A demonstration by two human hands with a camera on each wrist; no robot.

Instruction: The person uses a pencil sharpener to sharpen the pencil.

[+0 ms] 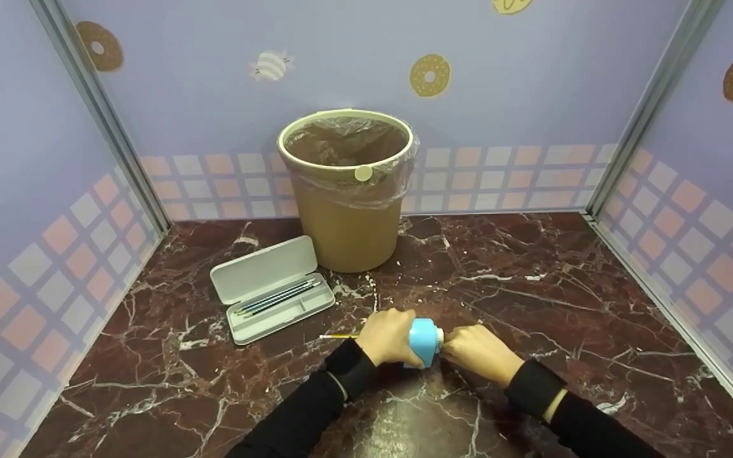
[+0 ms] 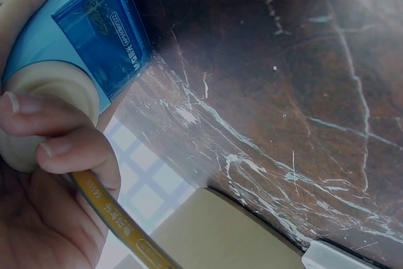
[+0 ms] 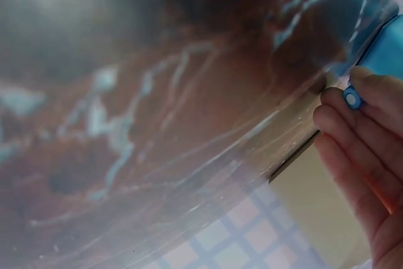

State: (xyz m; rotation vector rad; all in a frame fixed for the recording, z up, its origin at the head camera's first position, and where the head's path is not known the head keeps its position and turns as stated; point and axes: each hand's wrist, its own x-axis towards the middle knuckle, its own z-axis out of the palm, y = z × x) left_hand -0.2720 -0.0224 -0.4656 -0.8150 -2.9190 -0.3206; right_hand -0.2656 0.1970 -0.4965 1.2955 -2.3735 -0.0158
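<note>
My left hand (image 1: 387, 336) grips a light blue rotary pencil sharpener (image 1: 422, 343) low over the table. In the left wrist view, its fingers (image 2: 69, 146) curl at the round cream front (image 2: 66, 80), and a yellow pencil (image 2: 123, 228) passes between them. Those fingers cover the pencil's front end. Shavings show inside the sharpener's dark blue see-through drawer (image 2: 104, 36). On the sharpener's other side, my right hand (image 1: 481, 351) pinches a small blue crank knob with a white centre (image 3: 352, 98) between thumb and forefinger.
An open pencil case (image 1: 284, 315) holding several dark pencils lies to the left. Behind it stands a tan bin (image 1: 350, 229) lined with a clear bag. Patterned panels (image 1: 500, 178) wall in the marbled table (image 1: 201, 394) at the back and sides.
</note>
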